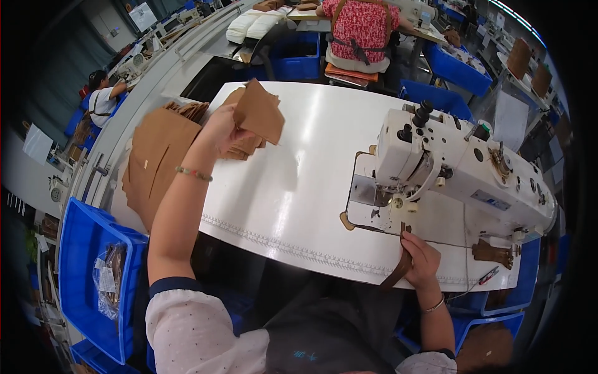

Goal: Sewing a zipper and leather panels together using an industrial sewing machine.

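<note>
My left hand is closed on a brown leather piece, lifted over a stack of similar pieces at the table's far left. The piece is tilted, and my fingers are partly hidden behind it. By the front of the white sewing machine, my right hand pinches a narrow dark brown leather strip. The strip's lower end hangs over the table's near edge, and its upper tip sticks out past my fingers just below the needle area.
Large brown leather panels lie at the table's left. A blue bin with bagged parts stands beside them. Brown strips and red-handled snips rest at the right. A person in a red patterned top sits beyond the table.
</note>
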Available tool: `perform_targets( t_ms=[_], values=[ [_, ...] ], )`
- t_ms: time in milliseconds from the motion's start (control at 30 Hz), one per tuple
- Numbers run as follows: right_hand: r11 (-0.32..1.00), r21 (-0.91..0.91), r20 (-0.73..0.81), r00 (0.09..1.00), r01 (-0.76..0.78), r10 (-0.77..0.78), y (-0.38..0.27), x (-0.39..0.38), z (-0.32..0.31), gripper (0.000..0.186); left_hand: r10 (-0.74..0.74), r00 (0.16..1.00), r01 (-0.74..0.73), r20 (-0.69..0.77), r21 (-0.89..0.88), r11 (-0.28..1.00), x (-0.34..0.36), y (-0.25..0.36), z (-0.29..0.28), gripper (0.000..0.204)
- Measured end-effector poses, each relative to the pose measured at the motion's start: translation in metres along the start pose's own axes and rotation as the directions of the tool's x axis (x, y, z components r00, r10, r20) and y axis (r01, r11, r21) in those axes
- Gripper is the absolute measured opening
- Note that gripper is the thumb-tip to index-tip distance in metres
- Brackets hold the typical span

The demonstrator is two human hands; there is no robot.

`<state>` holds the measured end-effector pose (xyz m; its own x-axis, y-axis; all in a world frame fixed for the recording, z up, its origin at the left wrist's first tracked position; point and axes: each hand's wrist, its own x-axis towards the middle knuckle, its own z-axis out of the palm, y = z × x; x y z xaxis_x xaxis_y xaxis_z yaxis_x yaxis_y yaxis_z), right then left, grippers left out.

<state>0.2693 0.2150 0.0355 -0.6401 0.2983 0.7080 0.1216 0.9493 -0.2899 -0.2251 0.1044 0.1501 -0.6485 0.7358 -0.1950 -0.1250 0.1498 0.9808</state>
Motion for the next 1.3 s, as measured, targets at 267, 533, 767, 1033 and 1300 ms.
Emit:
perform_targets(
  t_ms=[267, 533, 767, 1033, 1300],
  values=[
    [0.992, -0.096, 0.116, 0.991, 0.083, -0.072, -0.012, 0.015, -0.009, 0.032, -0.466, 0.732, 0.562, 0.497, -0.053, 0.825, -0.154, -0.113, 0.086, 0.04],
    [0.981, 0.046, 0.407, 0.893, 0.19, -0.192, 0.012, 0.036, 0.021, 0.039, -0.113, 0.806, -0.365, 0.581, 0.638, 0.678, -0.176, -0.119, 0.127, 0.022],
    [0.984, -0.031, 0.585, 0.802, 0.174, -0.124, 0.039, 0.056, 0.026, 0.043, -0.011, 0.66, -0.703, 0.751, 0.623, 0.342, -0.135, -0.107, 0.177, 0.017],
    [0.985, -0.049, 0.559, 0.822, 0.163, -0.108, 0.037, 0.048, 0.037, 0.057, 0.149, 0.731, -0.669, 0.666, 0.659, 0.343, -0.103, -0.111, 0.182, 0.018],
    [0.989, -0.011, 0.551, 0.826, 0.149, -0.118, 0.042, 0.047, 0.043, 0.055, 0.444, 0.513, -0.839, 0.735, 0.539, 0.076, -0.112, -0.13, 0.188, 0.053]
  ],
)
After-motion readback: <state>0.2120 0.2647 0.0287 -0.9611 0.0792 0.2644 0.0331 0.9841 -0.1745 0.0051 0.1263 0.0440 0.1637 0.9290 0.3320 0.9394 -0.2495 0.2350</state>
